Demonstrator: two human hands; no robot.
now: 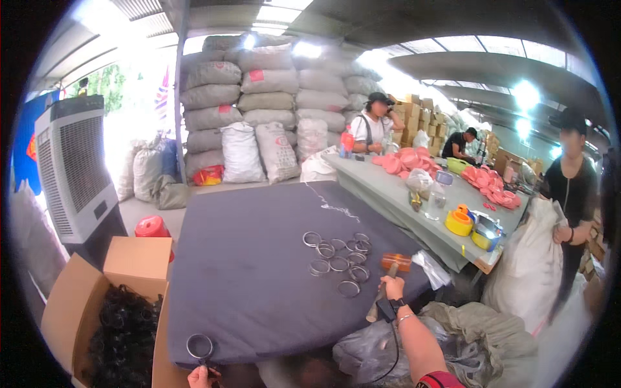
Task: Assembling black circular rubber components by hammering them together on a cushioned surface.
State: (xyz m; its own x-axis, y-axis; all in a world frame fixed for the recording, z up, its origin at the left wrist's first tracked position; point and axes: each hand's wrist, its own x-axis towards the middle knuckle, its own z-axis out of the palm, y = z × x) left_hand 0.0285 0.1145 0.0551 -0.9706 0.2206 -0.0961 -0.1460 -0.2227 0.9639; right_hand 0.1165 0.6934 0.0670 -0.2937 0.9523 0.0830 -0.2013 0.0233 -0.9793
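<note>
At the near left corner of the dark cloth-covered table (259, 258), my left hand (200, 377) pinches the lower end of a black ring-shaped part (200, 335). The ring stands up from my fingers, against the table's edge. Toward the table's right side, my right hand (392, 288) is closed round the handle of a mallet with an orange-brown head (396, 261). The handle sticks out below my fist. Several black rings (339, 264) lie in a loose cluster on the cloth, just left of the mallet head.
An open cardboard box (71, 310) at near left holds many black parts (126, 333). A grey table (388, 181) beyond carries pink pieces (407, 160) and tape rolls (458, 222). Plastic sheeting (369, 349) and sacks (479, 330) lie at near right. Several people work nearby.
</note>
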